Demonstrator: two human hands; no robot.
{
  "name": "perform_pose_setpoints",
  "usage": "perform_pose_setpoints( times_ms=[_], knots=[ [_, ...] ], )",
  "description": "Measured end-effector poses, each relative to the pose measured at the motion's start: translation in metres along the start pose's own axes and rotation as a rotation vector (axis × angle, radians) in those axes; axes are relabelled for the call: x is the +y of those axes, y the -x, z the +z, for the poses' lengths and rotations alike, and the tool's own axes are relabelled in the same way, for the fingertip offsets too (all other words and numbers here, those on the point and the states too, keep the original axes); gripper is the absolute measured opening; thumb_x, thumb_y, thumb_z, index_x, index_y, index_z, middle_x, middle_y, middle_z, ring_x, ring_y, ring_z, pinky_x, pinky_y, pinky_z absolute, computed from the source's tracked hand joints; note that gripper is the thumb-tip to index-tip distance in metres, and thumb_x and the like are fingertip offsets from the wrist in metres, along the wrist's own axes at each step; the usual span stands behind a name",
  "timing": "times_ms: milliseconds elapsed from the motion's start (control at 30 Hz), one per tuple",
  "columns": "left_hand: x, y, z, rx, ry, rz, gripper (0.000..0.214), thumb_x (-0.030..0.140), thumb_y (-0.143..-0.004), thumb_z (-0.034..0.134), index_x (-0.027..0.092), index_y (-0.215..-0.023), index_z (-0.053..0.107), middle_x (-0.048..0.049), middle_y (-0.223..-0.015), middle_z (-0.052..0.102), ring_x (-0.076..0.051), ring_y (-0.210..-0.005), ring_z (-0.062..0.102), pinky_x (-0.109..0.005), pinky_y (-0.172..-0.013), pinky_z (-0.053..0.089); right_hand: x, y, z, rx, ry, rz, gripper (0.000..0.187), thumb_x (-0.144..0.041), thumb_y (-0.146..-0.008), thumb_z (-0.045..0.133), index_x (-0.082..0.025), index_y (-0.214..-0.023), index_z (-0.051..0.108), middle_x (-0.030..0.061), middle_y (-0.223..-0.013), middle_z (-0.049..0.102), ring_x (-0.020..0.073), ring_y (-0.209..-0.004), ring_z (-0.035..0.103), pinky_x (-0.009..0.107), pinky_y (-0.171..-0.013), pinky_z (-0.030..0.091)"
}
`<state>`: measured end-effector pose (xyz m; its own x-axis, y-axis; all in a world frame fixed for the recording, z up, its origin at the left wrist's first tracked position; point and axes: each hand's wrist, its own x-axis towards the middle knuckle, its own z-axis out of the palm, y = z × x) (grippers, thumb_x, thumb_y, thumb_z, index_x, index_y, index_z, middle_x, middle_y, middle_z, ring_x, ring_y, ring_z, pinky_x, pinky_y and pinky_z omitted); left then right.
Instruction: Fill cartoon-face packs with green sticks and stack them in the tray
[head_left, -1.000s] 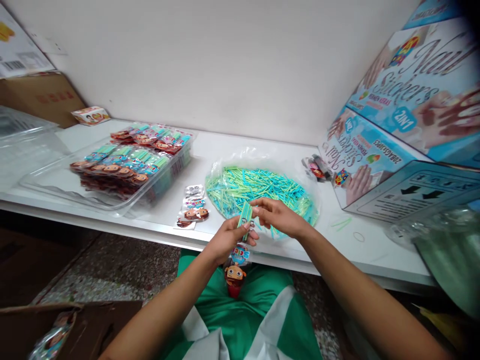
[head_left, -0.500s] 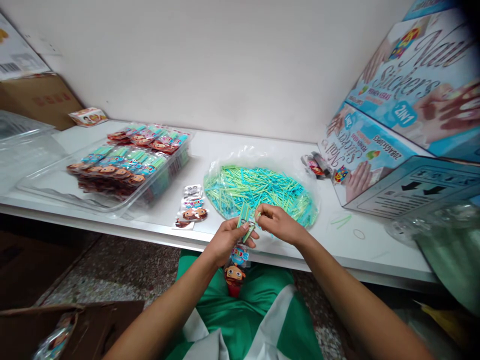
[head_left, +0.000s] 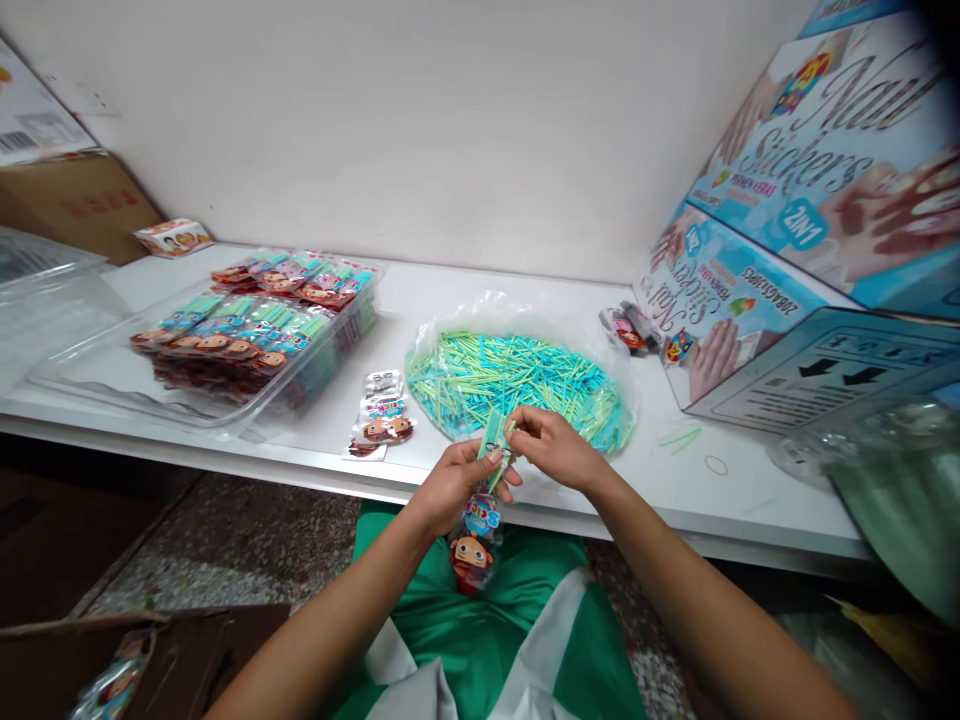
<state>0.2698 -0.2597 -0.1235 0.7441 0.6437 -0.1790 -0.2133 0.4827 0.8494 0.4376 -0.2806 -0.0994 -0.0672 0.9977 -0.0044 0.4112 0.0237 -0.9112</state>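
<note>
My left hand [head_left: 459, 482] is closed on the top of a small printed plastic packet [head_left: 472, 548], which hangs over my lap with a cartoon face at its lower end. Pale green sticks [head_left: 492, 436] poke up between its thumb and fingers. Just to the right, my right hand [head_left: 551, 445] is pinched around a thin green stick [head_left: 511, 428], its fingertips close to those sticks. Behind both hands a clear plastic bag [head_left: 442, 322] lies spread open, with a heap of green and blue sticks [head_left: 525, 375] inside.
At the left stands a clear plastic tray [head_left: 251, 412] with rows of filled packets [head_left: 232, 335]. Several flat packets [head_left: 386, 410] lie nearer. Nail sticker boxes [head_left: 787, 260] are stacked at the right. Loose green sticks [head_left: 681, 438] and a rubber band [head_left: 716, 465] lie on the white table [head_left: 600, 510].
My right hand has moved slightly left and closer to my left hand, bringing the stick up to the packet's top. The packet hangs a little more in view.
</note>
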Motion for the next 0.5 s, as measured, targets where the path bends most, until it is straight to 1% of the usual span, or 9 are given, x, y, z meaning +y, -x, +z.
perform_pose_setpoints(
  times_ms=[67, 167, 200, 300, 400, 500],
  knots=[
    [0.000, 0.000, 0.001, 0.019, 0.000, 0.003, 0.032, 0.037, -0.076, 0.062, 0.010, -0.093, 0.059, -0.0073, -0.073, 0.066, -0.012, -0.053, 0.058, -0.022, -0.054, 0.041, 0.000, 0.001, 0.001, 0.023, 0.012, 0.000, 0.006, -0.022, -0.076, 0.049, -0.019, -0.079, 0.053, -0.0027, -0.066, 0.054, 0.0115, -0.062, 0.050, 0.024, -0.058, 0.039],
    [0.000, 0.000, 0.001, 0.022, -0.003, -0.011, 0.033, 0.038, -0.075, 0.064, 0.010, -0.093, 0.059, -0.0075, -0.072, 0.066, -0.012, -0.052, 0.058, -0.022, -0.053, 0.041, -0.003, 0.002, 0.003, 0.046, -0.041, -0.008, 0.016, -0.024, -0.077, 0.050, -0.019, -0.092, 0.052, -0.0021, -0.072, 0.056, 0.0121, -0.066, 0.052, 0.025, -0.062, 0.041],
    [0.000, 0.000, 0.001, 0.018, -0.004, -0.014, 0.033, 0.038, -0.075, 0.064, 0.010, -0.093, 0.059, -0.0075, -0.072, 0.066, -0.011, -0.052, 0.058, -0.022, -0.053, 0.041, -0.004, 0.002, 0.003, 0.042, -0.054, -0.011, 0.017, -0.025, -0.078, 0.050, -0.019, -0.094, 0.053, -0.0018, -0.073, 0.056, 0.0121, -0.066, 0.052, 0.026, -0.062, 0.041],
    [0.000, 0.000, 0.000, 0.009, -0.010, -0.011, 0.030, 0.037, -0.076, 0.063, 0.010, -0.088, 0.059, -0.0076, -0.073, 0.066, -0.011, -0.052, 0.057, -0.022, -0.053, 0.041, -0.008, 0.002, 0.002, 0.020, -0.063, -0.027, 0.015, -0.029, -0.080, 0.050, -0.018, -0.087, 0.057, -0.0013, -0.072, 0.055, 0.0116, -0.065, 0.051, 0.025, -0.061, 0.040],
    [0.000, 0.001, -0.001, -0.004, -0.013, -0.012, 0.028, 0.037, -0.076, 0.062, 0.010, -0.083, 0.059, -0.0076, -0.072, 0.066, -0.011, -0.052, 0.057, -0.022, -0.053, 0.041, -0.011, 0.001, 0.001, 0.006, -0.079, -0.035, 0.014, -0.030, -0.081, 0.051, -0.018, -0.083, 0.057, -0.0018, -0.069, 0.054, 0.0109, -0.063, 0.048, 0.024, -0.059, 0.038],
    [0.000, 0.001, -0.001, -0.018, 0.000, -0.025, 0.028, 0.037, -0.076, 0.063, 0.011, -0.085, 0.058, -0.0078, -0.073, 0.067, -0.011, -0.052, 0.058, -0.022, -0.052, 0.041, -0.012, 0.000, -0.001, -0.008, -0.062, -0.034, 0.012, -0.029, -0.080, 0.050, -0.017, -0.080, 0.055, -0.0026, -0.065, 0.051, 0.0105, -0.060, 0.046, 0.024, -0.057, 0.037]
  ],
)
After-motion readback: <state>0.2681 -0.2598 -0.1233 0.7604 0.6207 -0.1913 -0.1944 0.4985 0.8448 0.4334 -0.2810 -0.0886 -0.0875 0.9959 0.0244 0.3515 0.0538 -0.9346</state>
